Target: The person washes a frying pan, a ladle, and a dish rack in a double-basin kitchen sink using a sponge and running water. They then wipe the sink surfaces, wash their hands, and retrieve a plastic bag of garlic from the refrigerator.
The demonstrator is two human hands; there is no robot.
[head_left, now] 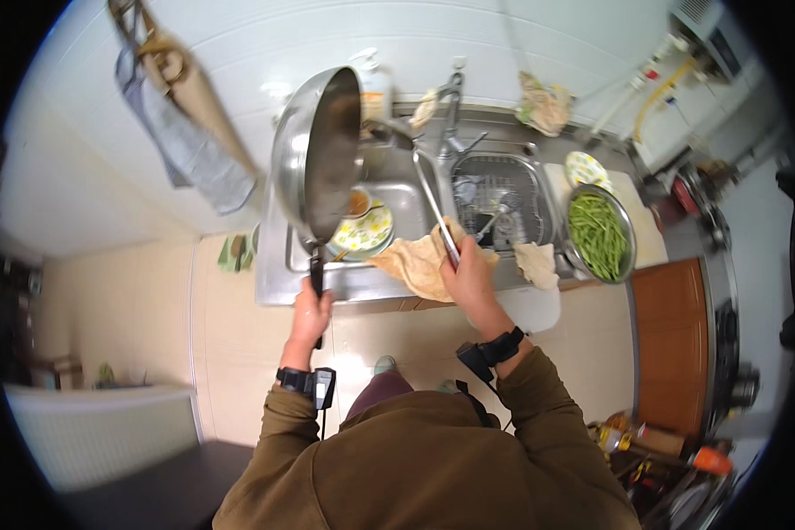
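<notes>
My left hand [311, 316] is closed round the black handle of a wok [334, 155]. The wok is tipped on its side over the left sink basin, its dark inside facing right. My right hand [470, 276] grips the metal shaft of a long-handled cooking utensil [433, 199]. Its dark head is near the wok's right rim, too blurred to tell its kind. Beside my right hand, a tan cloth [415, 265] hangs over the sink's front edge. A flowered plate [364, 231] and a bowl with brown contents [359, 203] are in the left basin.
The faucet [453, 115] stands behind the sink [278, 287]. A wire rack [526, 199] sits in the right basin. On the right are a metal bowl of green beans [599, 234] and another flowered plate [585, 168]. Aprons [185, 115] hang at the left wall.
</notes>
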